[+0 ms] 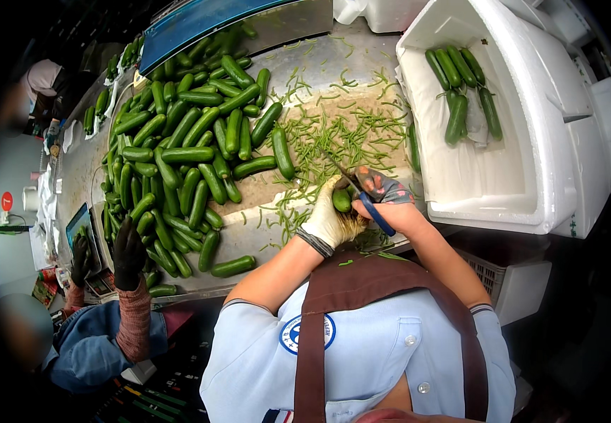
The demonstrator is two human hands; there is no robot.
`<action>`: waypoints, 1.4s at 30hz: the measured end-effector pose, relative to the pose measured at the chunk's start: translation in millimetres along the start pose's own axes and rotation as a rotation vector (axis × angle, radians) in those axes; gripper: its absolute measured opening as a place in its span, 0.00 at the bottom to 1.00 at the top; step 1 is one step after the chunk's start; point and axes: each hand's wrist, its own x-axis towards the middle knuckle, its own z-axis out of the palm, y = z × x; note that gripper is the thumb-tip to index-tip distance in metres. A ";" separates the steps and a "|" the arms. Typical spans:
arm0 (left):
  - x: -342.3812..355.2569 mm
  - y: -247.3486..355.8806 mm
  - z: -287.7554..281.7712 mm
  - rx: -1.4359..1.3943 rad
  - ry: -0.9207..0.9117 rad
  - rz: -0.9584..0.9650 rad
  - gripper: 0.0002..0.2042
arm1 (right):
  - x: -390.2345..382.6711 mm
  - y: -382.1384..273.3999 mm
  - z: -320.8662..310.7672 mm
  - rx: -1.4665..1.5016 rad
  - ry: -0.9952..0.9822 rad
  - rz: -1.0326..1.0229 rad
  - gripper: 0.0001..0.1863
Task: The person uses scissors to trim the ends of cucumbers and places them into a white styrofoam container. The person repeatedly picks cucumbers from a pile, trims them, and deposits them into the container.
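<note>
The left hand [328, 224], in a pale glove, grips a cucumber [341, 200] end-up, seemingly so the scissors [362, 194] clenched in the right hand [390, 204] can reach its tip. Beyond the cucumber, trimmings [334, 134] litter the metal table [249, 233]. Right of it, a white foam box [531, 141] holds cucumbers laid in a row; left, a loose pile [185, 155].

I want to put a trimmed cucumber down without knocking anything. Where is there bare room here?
Freest is the lower part of the white foam box, below its few cucumbers. The table is crowded: the cucumber heap fills its left, green trimmings its middle. The left hand holds a cucumber, the right hand scissors.
</note>
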 end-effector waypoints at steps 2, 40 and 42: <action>-0.3 0.8 0.3 0.004 -0.016 -0.022 0.22 | -1.0 -2.2 -0.5 0.092 0.025 -0.037 0.25; -173.8 244.8 -15.4 0.210 -0.053 1.564 0.12 | -22.7 51.8 5.7 0.624 0.087 0.163 0.15; -190.4 273.1 -13.4 -0.007 -0.117 1.521 0.09 | -19.8 65.3 7.5 0.063 0.117 0.058 0.20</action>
